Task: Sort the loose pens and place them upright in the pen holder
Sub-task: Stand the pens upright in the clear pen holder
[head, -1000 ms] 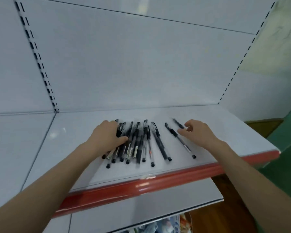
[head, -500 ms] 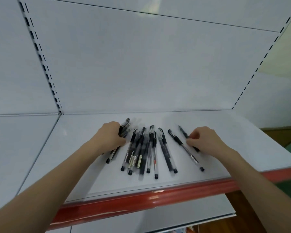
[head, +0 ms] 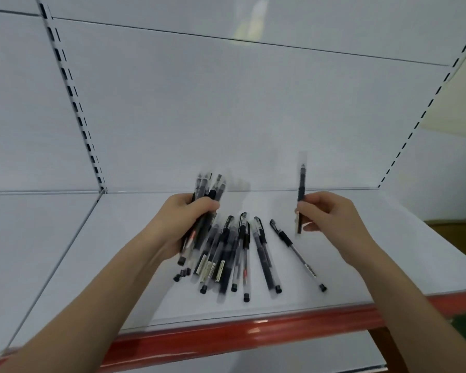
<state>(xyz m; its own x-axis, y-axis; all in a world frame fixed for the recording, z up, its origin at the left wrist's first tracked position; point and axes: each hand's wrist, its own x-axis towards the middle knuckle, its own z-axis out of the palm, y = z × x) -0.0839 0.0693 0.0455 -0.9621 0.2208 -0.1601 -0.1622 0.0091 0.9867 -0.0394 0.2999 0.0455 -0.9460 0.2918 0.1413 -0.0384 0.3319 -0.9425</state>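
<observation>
Head view: left hand (head: pixel 184 224) fisted round bundle of pens (head: pixel 209 192), now lifted off shelf (head: pixel 388 251); half second ago same hand lay flat on pile. Right hand (head: pixel 331 219) fingers pinched on single pen (head: pixel 301 195), raised near upright; earlier it lay on shelf under that hand. Loose pens (head: pixel 242 254) remain fanned on shelf between hands, one stray pen (head: pixel 296 254) right of fan. Pen holder not in view. Judgement: gathering under way, single pen likely joins bundle; placing not yet started.
</observation>
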